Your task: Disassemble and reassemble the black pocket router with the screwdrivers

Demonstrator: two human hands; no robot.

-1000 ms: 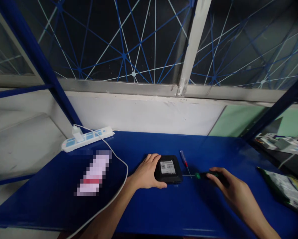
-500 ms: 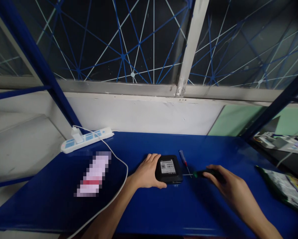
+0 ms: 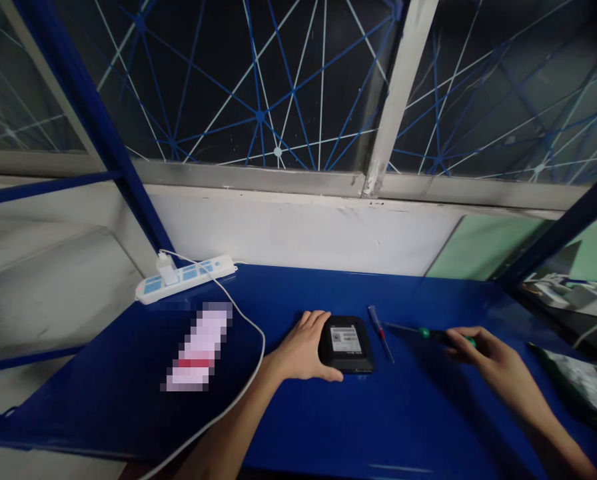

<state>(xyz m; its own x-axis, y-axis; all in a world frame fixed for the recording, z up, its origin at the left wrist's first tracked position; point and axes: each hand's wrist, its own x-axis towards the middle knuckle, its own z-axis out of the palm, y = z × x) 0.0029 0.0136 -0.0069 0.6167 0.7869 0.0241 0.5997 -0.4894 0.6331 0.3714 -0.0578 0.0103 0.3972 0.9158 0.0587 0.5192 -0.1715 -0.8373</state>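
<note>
A flat black box-shaped device [image 3: 334,362] with a white printed label [image 3: 346,339] lies on the blue table [image 3: 298,427]. My left hand [image 3: 306,348] grips its left side, thumb at the near edge and fingers at the far edge. In my right hand [image 3: 478,350] is a screwdriver [image 3: 432,334] with a black and green handle, its thin shaft pointing left above the table. Between the device and that hand lies a smaller screwdriver [image 3: 380,332] with a clear bluish handle and a red collar; nobody touches it.
A white power strip [image 3: 188,279] with a plugged-in charger sits at the back left, and its white cable [image 3: 263,337] runs across my left forearm. A pixelated pinkish item [image 3: 198,350] lies left. A shiny packet [image 3: 576,387] is at the right edge, below a wall and window.
My right hand has drawn the screwdriver away from the device, to the right and slightly up. My left hand stays on the device. The view has shifted slightly.
</note>
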